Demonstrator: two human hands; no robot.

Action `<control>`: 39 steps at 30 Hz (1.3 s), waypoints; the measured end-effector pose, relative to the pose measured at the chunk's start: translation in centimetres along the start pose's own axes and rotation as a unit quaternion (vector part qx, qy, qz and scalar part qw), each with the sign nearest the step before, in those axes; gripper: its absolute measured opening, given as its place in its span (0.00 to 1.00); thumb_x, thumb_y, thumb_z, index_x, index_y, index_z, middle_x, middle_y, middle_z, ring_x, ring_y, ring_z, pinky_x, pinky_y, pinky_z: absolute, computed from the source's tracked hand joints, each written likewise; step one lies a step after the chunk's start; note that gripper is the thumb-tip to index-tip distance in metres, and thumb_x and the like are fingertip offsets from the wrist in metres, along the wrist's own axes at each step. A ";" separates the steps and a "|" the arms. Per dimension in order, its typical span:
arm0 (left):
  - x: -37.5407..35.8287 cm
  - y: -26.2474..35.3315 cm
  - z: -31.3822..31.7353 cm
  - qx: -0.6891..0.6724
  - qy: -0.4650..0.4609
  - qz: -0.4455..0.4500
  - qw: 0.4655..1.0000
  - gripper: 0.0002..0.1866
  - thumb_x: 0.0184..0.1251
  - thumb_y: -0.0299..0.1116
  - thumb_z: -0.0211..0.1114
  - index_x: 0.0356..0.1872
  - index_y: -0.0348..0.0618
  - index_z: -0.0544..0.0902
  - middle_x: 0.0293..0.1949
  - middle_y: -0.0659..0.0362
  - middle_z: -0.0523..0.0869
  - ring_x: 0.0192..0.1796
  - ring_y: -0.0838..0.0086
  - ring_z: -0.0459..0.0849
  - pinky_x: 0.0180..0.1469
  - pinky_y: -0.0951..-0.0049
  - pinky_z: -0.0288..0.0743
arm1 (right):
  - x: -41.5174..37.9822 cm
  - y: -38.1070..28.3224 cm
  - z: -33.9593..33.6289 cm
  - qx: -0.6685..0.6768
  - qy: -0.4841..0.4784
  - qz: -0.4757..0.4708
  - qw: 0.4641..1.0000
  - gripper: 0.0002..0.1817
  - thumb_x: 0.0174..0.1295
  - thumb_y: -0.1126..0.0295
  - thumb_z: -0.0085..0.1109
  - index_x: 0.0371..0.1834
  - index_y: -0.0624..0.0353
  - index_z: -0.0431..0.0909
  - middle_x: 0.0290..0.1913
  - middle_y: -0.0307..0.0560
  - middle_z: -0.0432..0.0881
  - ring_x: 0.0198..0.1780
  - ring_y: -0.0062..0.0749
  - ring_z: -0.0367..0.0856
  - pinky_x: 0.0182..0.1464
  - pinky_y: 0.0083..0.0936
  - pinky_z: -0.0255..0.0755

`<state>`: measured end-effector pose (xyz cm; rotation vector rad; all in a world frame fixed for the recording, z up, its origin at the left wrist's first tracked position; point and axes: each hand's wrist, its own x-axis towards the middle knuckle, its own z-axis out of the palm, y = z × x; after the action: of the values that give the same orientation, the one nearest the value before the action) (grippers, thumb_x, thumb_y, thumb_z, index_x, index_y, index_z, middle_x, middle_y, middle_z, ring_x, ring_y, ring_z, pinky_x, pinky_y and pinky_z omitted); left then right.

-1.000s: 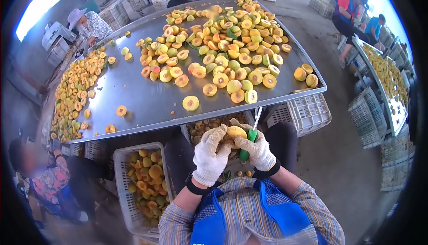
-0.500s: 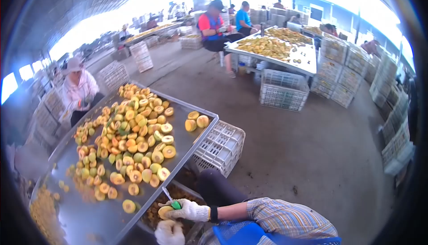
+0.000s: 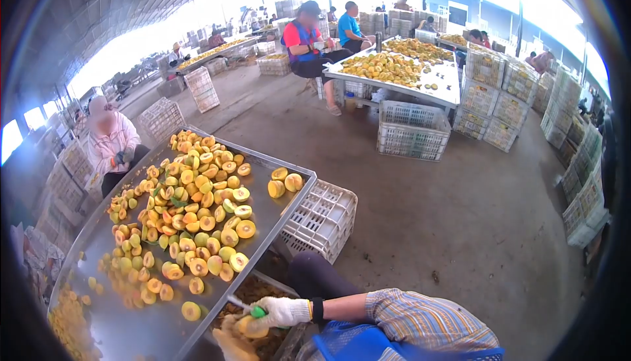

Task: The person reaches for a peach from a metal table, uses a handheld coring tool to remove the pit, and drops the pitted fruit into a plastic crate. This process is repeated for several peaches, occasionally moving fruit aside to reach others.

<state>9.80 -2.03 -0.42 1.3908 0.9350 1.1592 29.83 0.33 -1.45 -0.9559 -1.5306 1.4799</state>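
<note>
My right hand [image 3: 282,312], in a white knit glove with a dark band at the wrist, is closed around a green-handled knife [image 3: 257,312]. Its slim pale blade points up and left toward the table edge. A yellow peach half [image 3: 251,327] lies under the fingers of that hand, between my two hands. My left hand [image 3: 234,341], also gloved, is at the bottom beside the peach half, its fingers smeared by motion. Beneath both hands a crate [image 3: 289,290] holds brownish-yellow pieces. Many halved peaches [image 3: 197,210], some showing their pits, lie heaped on the metal table [image 3: 279,220].
A white plastic crate [image 3: 322,220] stands against the table's right side. Across the table sits a person in a pink top [image 3: 112,141]. Further back, people sit by another fruit-covered table [image 3: 447,91], with a grey crate [image 3: 414,131] before it. Stacked crates [image 3: 585,190] line the right.
My left hand has shifted left and up beside the peach half, which has moved slightly down. The knife blade has swung further left. The view has shifted slightly.
</note>
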 end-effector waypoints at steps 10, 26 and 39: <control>-1.6 -1.5 1.5 -0.395 0.057 -0.253 0.881 0.21 0.74 0.48 0.61 0.57 0.44 0.81 0.46 0.58 0.87 0.45 0.67 0.85 0.48 0.65 0.80 | -1.7 -3.8 0.1 -0.330 0.017 0.013 0.944 0.28 0.64 0.53 0.63 0.67 0.44 0.76 0.31 0.51 0.85 0.33 0.48 0.86 0.37 0.38 0.78; 1.1 3.3 2.1 -0.472 0.154 -0.099 0.862 0.24 0.76 0.47 0.56 0.59 0.36 0.79 0.51 0.43 0.84 0.51 0.54 0.84 0.46 0.56 0.84 | -2.8 -7.6 0.0 -0.363 0.025 0.088 0.927 0.22 0.64 0.54 0.63 0.60 0.43 0.79 0.34 0.52 0.87 0.38 0.51 0.87 0.40 0.42 0.80; 0.1 2.9 3.9 -0.484 0.145 -0.110 0.856 0.23 0.75 0.44 0.58 0.59 0.35 0.77 0.54 0.43 0.83 0.57 0.49 0.83 0.64 0.51 0.76 | -2.9 -6.4 0.4 -0.454 -0.029 0.021 0.890 0.23 0.62 0.54 0.64 0.53 0.57 0.81 0.30 0.53 0.86 0.32 0.50 0.87 0.36 0.41 0.81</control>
<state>13.47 -3.24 2.56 0.2871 0.5299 1.3897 30.64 -2.75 4.87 -1.4652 -2.3136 0.7615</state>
